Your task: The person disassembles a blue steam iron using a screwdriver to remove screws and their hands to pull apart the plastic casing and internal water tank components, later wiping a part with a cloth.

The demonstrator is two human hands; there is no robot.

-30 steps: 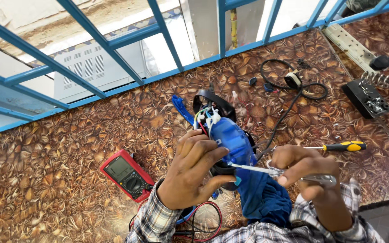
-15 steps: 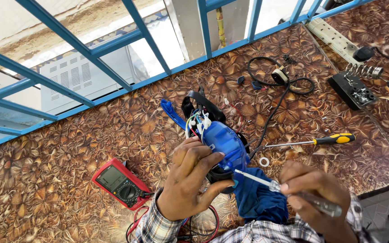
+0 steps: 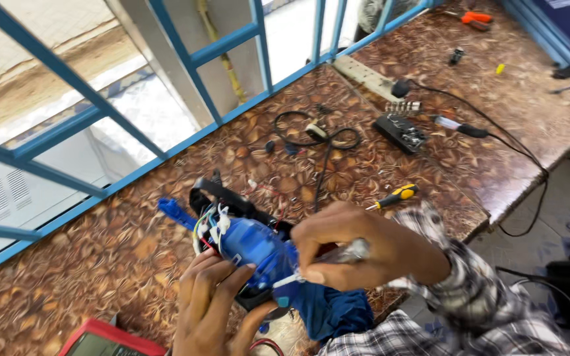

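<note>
- Head view: blue appliance (image 3: 258,249), casing open and wires bared, lies on the patterned worktop (image 3: 100,264), just below centre.
- Left hand (image 3: 214,304), at 7 o'clock, fingers curled about the blue body, steadying it.
- Right hand (image 3: 357,254), at 4 o'clock, fingers closed on a clear-handled screwdriver (image 3: 324,262), tip at the casing.
- Step, as judged: working a screw; next calls for a seated tip and steady turning.
- Yellow screwdriver (image 3: 392,196) lies at 2 o'clock; red multimeter (image 3: 110,341) at 8 o'clock.
</note>
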